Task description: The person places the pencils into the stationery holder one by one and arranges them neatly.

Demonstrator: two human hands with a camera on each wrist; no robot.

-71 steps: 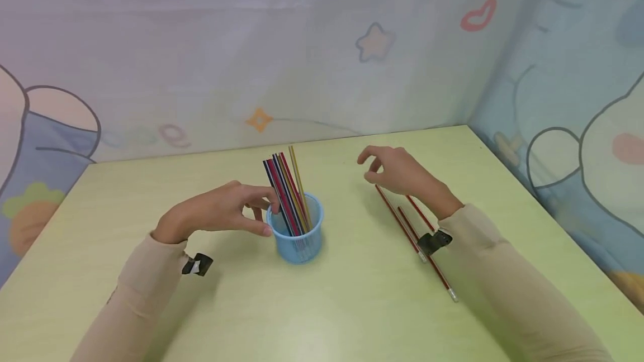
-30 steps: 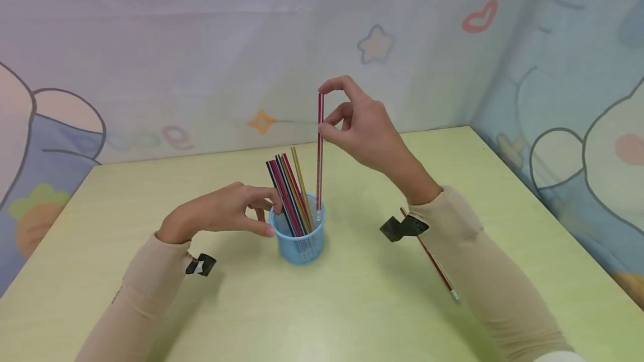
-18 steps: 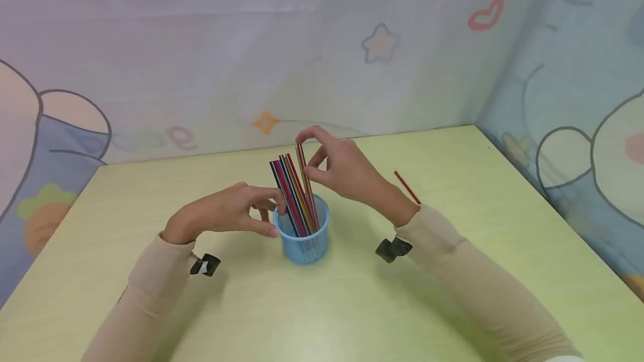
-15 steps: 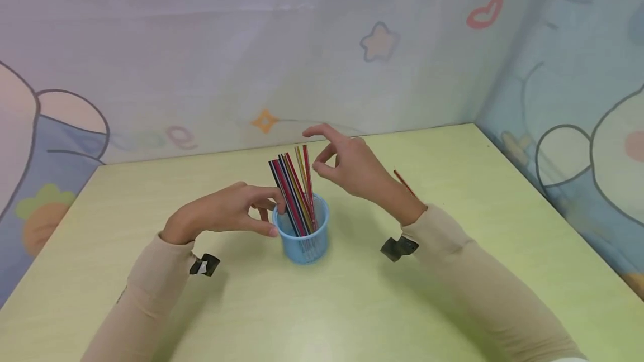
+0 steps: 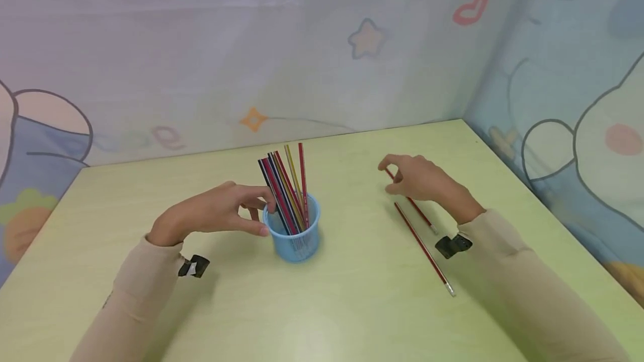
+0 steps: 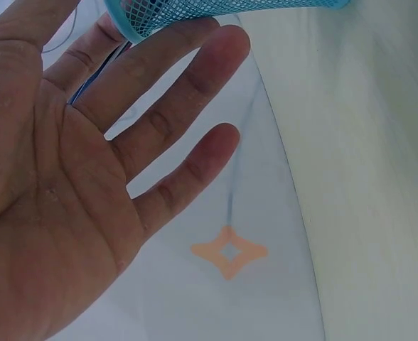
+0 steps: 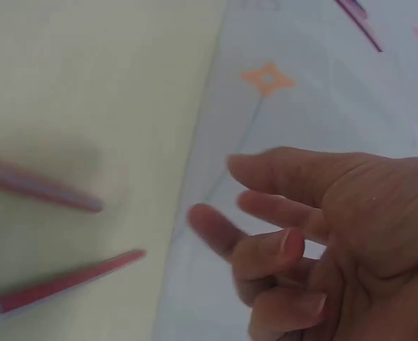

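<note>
A blue mesh cup (image 5: 294, 233) stands mid-table with several coloured pencils (image 5: 283, 183) upright in it. My left hand (image 5: 213, 214) rests beside the cup's left side. Its fingers are straight and touch the mesh wall, as the left wrist view shows with the open palm (image 6: 67, 163) against the cup (image 6: 195, 11). Two red pencils (image 5: 422, 247) (image 5: 415, 205) lie on the table to the right. My right hand (image 5: 420, 180) hovers over the far end of the nearer-to-wall pencil, fingers loosely curled (image 7: 266, 241) and holding nothing. The pencils (image 7: 60, 288) (image 7: 38, 186) lie apart from the fingertips.
The pale green table (image 5: 322, 306) meets cartoon-printed cloth walls (image 5: 302, 60) at the back and along the right side (image 5: 578, 127). Small black clips (image 5: 193, 267) (image 5: 453, 244) hang at both wrists.
My right hand carried one red pencil up over the cup, lowered it in among the others, let go, and swung back right and down to the two pencils left on the table. The left hand stayed put.
</note>
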